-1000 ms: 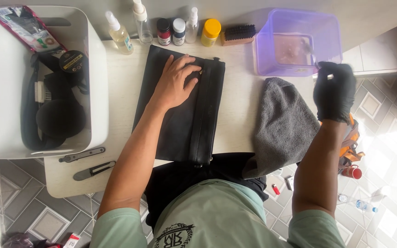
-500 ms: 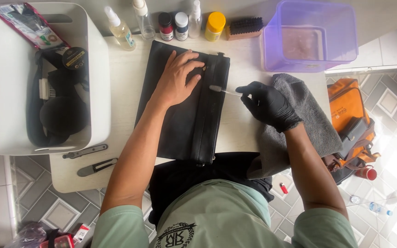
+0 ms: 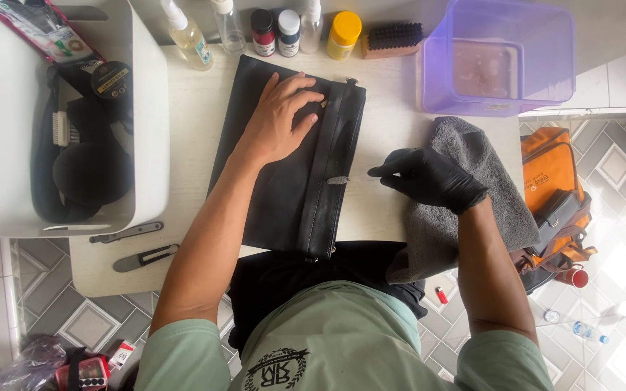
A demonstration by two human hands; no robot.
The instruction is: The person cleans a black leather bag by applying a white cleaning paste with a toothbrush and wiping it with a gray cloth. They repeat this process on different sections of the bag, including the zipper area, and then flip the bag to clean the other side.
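A flat black leather bag [image 3: 291,181] lies on the white table [image 3: 182,130] in front of me. My bare left hand [image 3: 277,119] presses flat on its upper part, fingers spread near the zip. My right hand [image 3: 429,177] wears a black glove and pinches a thin cotton swab [image 3: 349,179], whose tip touches the bag's right edge strip. Under my right wrist lies a grey cloth [image 3: 465,195] that hangs over the table's right edge.
A white tub [image 3: 146,108] with brushes and dark items stands at the left. Small bottles [image 3: 269,29], a yellow-capped jar [image 3: 343,32] and a brush [image 3: 393,38] line the back. A purple plastic tub [image 3: 501,58] sits back right. Two metal tools [image 3: 135,246] lie front left. An orange bag [image 3: 552,195] is on the floor.
My gloved right hand came in from the right side over the floor to the bag, holding the swab, and moved its tip down along the bag's right strip. The left hand stayed put.
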